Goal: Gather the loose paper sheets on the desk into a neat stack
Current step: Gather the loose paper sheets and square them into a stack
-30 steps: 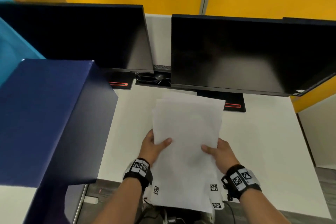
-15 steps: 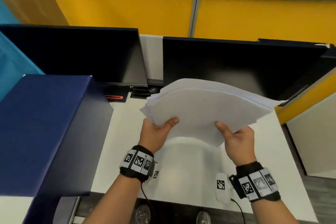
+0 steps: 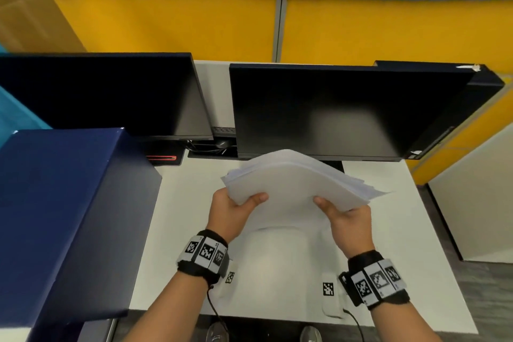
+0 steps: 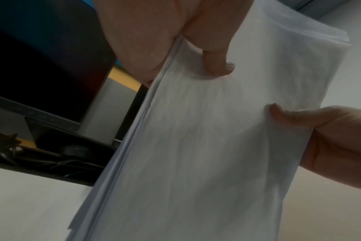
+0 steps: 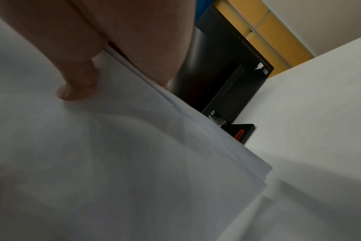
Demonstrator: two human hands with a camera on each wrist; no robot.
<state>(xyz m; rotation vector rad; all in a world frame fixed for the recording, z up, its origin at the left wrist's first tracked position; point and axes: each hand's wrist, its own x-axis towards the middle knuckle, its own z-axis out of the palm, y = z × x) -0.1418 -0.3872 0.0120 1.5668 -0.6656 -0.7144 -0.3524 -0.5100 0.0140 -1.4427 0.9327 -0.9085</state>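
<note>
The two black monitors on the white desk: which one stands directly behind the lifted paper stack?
The right black monitor: the white paper stack overlaps its lower edge in the head view. The left black monitor stands off to the side, behind the dark blue box.

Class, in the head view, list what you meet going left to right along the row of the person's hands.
Dark blue box → left hand → white paper stack → right hand → white desk.

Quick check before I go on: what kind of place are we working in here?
Most likely an office cubicle: two dark monitors stand side by side on a white desk, backed by yellow partition panels. Both hands hold the paper stack above the desk.
</note>
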